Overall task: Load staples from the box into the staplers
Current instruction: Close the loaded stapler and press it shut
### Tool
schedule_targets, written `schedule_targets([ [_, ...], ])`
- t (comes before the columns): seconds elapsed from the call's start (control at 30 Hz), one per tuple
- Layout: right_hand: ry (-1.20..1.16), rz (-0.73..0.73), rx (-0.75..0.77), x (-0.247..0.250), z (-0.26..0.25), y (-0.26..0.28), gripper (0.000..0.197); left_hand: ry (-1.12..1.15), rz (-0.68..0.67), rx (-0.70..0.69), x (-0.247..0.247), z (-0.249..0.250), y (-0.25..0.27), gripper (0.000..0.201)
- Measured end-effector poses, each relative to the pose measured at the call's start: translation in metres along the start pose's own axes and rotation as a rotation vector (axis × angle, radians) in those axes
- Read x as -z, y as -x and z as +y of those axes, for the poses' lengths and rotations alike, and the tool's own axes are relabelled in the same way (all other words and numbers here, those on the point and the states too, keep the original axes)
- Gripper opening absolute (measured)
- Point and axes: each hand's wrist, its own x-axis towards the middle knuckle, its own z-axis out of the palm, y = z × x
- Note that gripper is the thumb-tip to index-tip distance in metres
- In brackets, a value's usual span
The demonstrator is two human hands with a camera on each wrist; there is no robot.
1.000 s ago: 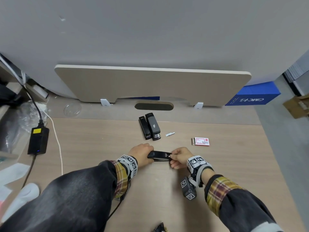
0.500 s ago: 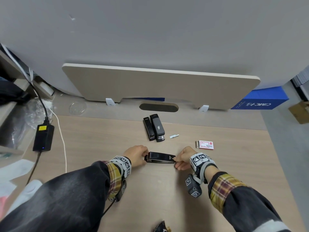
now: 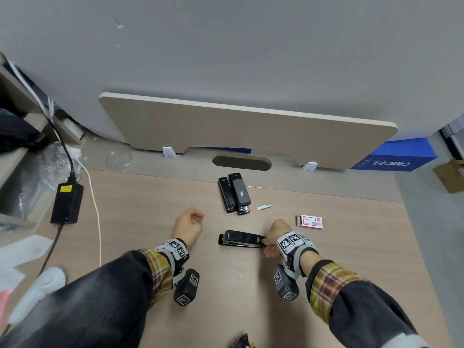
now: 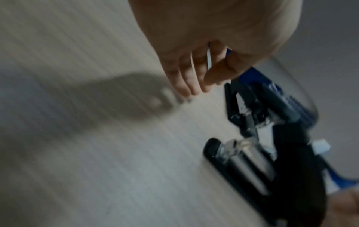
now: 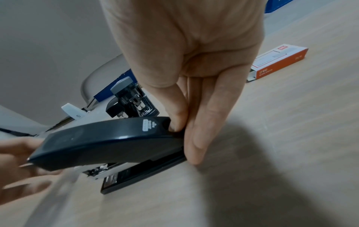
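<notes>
A black stapler (image 3: pixel 241 240) lies on the wooden desk, its top closed down over the base. My right hand (image 3: pixel 266 243) pinches its rear end; in the right wrist view the fingertips (image 5: pixel 175 122) press on the back of the stapler (image 5: pixel 108 142). Left of the stapler, my left hand (image 3: pixel 196 219) hovers apart from it, loosely curled and holding nothing. Two more black staplers (image 3: pixel 234 193) lie side by side farther back. A loose staple strip (image 3: pixel 264 207) lies to their right. The red and white staple box (image 3: pixel 310 221) sits at the right with its left end open.
A black power brick (image 3: pixel 66 203) with a black cable and a white cable (image 3: pixel 95 212) lie on the left of the desk. A beige board (image 3: pixel 238 129) leans against the wall behind. A dark object (image 3: pixel 242 342) pokes in at the near edge.
My left hand has let go of the stapler's front end and drawn away to the left. My right hand keeps hold of the rear end.
</notes>
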Motion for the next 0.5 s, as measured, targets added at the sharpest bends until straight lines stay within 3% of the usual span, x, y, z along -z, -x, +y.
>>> schedule_targets([
  [0.03,0.0,-0.004,-0.001,0.001,0.0,0.001,0.017,-0.033,0.041,-0.043,0.004,0.008,0.002,0.029],
  [0.1,0.007,-0.001,-0.009,0.001,0.001,-0.002,0.016,-0.284,-0.018,-0.242,0.006,0.028,0.01,0.012],
  [0.17,0.037,0.025,-0.003,0.0,0.002,-0.006,0.021,-0.606,-0.203,-0.482,-0.007,0.047,0.02,0.028],
  [0.23,0.08,0.071,-0.01,-0.001,0.005,-0.011,0.024,-0.888,-0.356,-0.625,-0.031,0.056,0.025,0.045],
  [0.27,0.083,0.071,-0.013,-0.002,0.005,-0.01,0.022,-0.988,-0.391,-0.674,-0.042,0.057,0.026,0.044],
  [0.5,0.155,0.143,-0.009,-0.002,0.002,-0.014,0.028,-1.024,-0.411,-0.688,-0.057,0.051,0.022,0.032],
])
